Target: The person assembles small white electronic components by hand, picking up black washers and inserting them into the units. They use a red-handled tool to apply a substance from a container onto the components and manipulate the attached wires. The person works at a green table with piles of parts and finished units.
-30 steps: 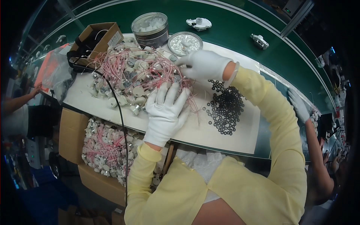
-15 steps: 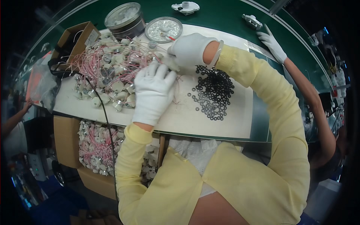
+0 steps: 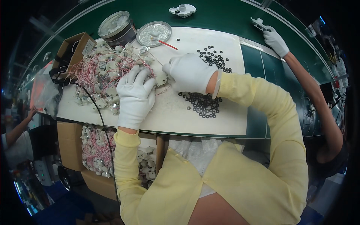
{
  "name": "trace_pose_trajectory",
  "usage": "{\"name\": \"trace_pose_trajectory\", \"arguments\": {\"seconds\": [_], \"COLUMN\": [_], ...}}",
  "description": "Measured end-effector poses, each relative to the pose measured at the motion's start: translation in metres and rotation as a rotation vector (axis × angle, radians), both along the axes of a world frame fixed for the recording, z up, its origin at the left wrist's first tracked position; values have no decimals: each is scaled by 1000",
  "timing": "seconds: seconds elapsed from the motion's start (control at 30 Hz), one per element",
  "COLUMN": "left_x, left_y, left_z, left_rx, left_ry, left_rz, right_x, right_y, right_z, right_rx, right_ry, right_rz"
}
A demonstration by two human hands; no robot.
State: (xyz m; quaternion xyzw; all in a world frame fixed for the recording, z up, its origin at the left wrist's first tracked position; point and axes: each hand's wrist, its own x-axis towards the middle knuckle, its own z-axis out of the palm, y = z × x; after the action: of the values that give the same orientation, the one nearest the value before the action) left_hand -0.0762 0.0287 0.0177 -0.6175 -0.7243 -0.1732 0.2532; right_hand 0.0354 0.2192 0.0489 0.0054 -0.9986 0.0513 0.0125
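Note:
My left hand [image 3: 135, 95], in a white glove, is closed at the edge of a heap of small motors [image 3: 112, 63] with pink and white wires. Its fingertips grip a small round whitish motor [image 3: 161, 77]. My right hand [image 3: 192, 73], gloved too, reaches in from the right with its fingertips pinched together beside that motor. Whatever those fingertips hold is hidden. Under and around the right hand lie many small black rings [image 3: 204, 107], partly covered by it. A brush with a red handle [image 3: 168, 45] rests on a round metal lid [image 3: 144, 42] beyond my hands.
A metal tin [image 3: 119, 32] and an open cardboard box [image 3: 77, 52] stand at the far left. Below the table edge, a carton [image 3: 69, 146] holds more wired motors. A co-worker's gloved hand [image 3: 276, 42] touches a white part [image 3: 258, 24] at right; another white part [image 3: 182, 11] lies farther back.
My right hand has come away from the lid, nearer to me and over the rings, leaving the brush's red handle exposed. My left hand has shifted left. The motor between my hands now shows.

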Motion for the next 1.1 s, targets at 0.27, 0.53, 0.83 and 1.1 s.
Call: {"name": "trace_pose_trajectory", "arguments": {"seconds": [0.27,0.53,0.83,1.1], "left_x": [7,7,97,101], "left_y": [1,-3,-32,15], "left_z": [-4,7,37,-35], "left_rx": [8,77,278,-9], "left_ry": [-1,-3,-196,-542], "left_rz": [29,65,136,-77], "right_x": [5,29,90,234], "right_y": [20,19,120,89], "right_z": [48,130,171,112], "right_rx": [-712,-1594,-1970,-2079], "right_ry": [943,866,542,632], "right_rz": [37,-60,790,246]}}
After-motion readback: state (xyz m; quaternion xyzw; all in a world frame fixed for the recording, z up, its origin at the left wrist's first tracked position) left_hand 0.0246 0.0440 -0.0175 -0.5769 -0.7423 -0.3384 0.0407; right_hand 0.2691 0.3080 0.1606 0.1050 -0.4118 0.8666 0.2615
